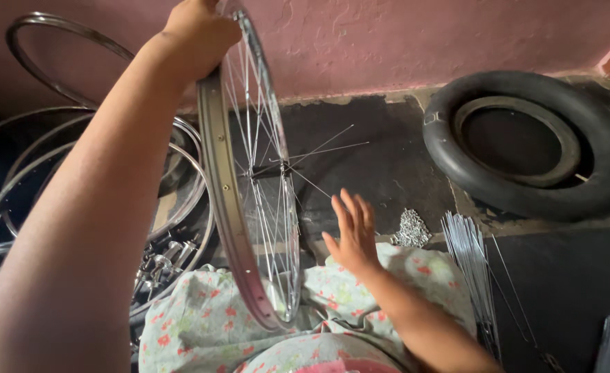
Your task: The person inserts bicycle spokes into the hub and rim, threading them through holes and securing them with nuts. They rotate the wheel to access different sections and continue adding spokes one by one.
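Observation:
A spoked metal bicycle wheel rim [216, 173] stands upright on edge over my lap, its hub [269, 169] in the middle with a few loose spokes sticking out to the right. My left hand [198, 31] grips the top of the rim. To the right of the wheel my right hand [352, 231] is open with fingers spread, holding nothing and not touching the spokes. My lap is covered by floral cloth [201, 318].
Several bare metal rims [15, 200] lie stacked at the left, with hubs [160, 262] among them. A black tyre [526, 145] lies at the right by the pink wall. A pile of small nipples [410, 229] and bundles of loose spokes [470, 266] lie on the dark floor.

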The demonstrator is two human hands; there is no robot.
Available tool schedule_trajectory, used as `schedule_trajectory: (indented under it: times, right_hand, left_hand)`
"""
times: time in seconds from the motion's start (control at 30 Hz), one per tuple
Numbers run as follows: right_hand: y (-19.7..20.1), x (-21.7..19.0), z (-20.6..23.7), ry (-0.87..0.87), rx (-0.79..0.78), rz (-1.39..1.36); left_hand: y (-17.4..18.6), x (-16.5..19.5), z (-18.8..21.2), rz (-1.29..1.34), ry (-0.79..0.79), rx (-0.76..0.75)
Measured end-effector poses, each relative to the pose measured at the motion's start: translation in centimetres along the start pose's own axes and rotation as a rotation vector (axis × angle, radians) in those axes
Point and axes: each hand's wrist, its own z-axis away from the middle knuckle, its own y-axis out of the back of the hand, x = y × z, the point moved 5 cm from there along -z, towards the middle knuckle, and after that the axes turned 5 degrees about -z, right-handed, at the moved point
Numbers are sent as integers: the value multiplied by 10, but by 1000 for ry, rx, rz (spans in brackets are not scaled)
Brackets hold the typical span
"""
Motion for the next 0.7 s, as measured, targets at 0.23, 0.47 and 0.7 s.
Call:
schedule_trajectory:
  times: [0.23,0.47,0.7]
  right_hand:
    - [-21,35,-68,-130,-234,258]
    - [-26,65,-91,-103,-390,259]
    - [27,68,-47,-257,-161,-107]
  left_hand:
    - [-28,-1,-3,-185,-118,-75]
    - [6,7,8,-276,-215,-32]
    - [-16,-34,-29,-317,-135,-171]
